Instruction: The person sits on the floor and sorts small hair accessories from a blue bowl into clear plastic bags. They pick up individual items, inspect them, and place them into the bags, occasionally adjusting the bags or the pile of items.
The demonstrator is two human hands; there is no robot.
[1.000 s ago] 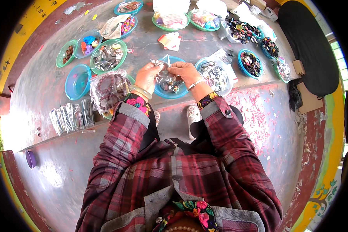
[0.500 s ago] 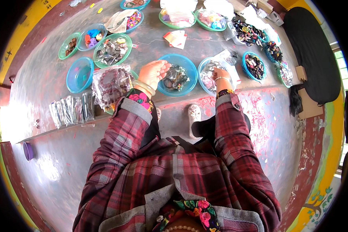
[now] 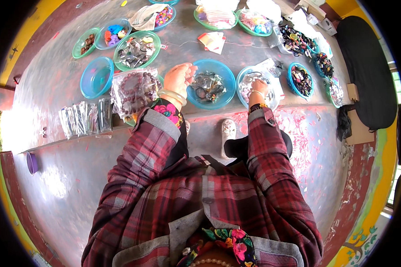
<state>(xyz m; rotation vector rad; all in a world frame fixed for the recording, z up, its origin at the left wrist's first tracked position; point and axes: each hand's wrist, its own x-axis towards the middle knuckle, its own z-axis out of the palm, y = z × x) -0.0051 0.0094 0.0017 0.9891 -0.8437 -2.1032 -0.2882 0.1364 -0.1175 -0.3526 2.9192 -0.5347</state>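
Observation:
My left hand [image 3: 179, 78] hovers at the left rim of a blue bowl [image 3: 227, 74] that holds dark rings and beads. Its fingers are loosely bent, and whether they pinch anything is too small to see. A pale bangle sits on that wrist. My right hand [image 3: 259, 87] reaches down into a second blue bowl [image 3: 239, 87] to the right, which is lined with a clear plastic bag of small pieces. Its fingertips are buried among the pieces.
A clear bag of dark red bead bracelets [image 3: 133, 89] lies left of my left hand. An empty blue bowl [image 3: 83, 82], a green bowl of grey pieces [image 3: 118, 56] and several more bead bowls ring the concrete ledge. Small clear packets [image 3: 84, 118] lie at its edge; a white shoe [image 3: 228, 131] rests below.
Both hands were together over the middle blue bowl. My right hand has since moved right into the neighbouring bowl, while my left hand stayed by the middle bowl's left rim.

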